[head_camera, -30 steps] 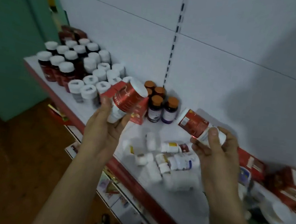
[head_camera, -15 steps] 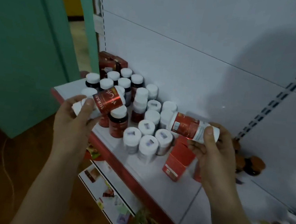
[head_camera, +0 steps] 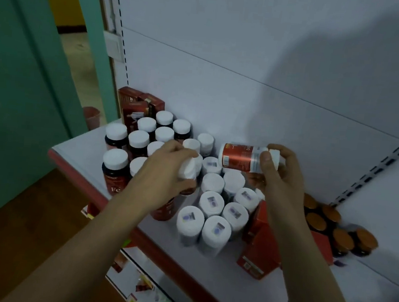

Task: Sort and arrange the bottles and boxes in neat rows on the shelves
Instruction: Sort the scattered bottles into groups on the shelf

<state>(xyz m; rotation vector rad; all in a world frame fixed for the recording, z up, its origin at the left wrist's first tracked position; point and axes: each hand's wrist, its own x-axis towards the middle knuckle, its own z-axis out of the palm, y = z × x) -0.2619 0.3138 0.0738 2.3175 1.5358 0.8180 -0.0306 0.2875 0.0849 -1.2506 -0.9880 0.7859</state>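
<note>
My left hand (head_camera: 165,169) grips a red-labelled bottle by its white cap (head_camera: 190,169), upright among the standing bottles on the white shelf (head_camera: 77,144). My right hand (head_camera: 281,178) holds a second red-labelled bottle (head_camera: 241,157) on its side in the air, above a cluster of white-capped bottles (head_camera: 213,201). Dark bottles with white caps (head_camera: 115,164) stand in rows at the shelf's left end. Red boxes (head_camera: 137,106) stand behind them against the back panel.
A red box (head_camera: 260,244) stands near the shelf's front edge under my right forearm. Several brown-capped bottles (head_camera: 332,227) sit to the right. A green wall (head_camera: 17,84) is on the left. A lower shelf (head_camera: 146,289) holds packets.
My left hand has brought its red bottle down from the air and stood it among the bottles on the shelf. My right hand has kept its bottle, lifting slightly. The view shifted left.
</note>
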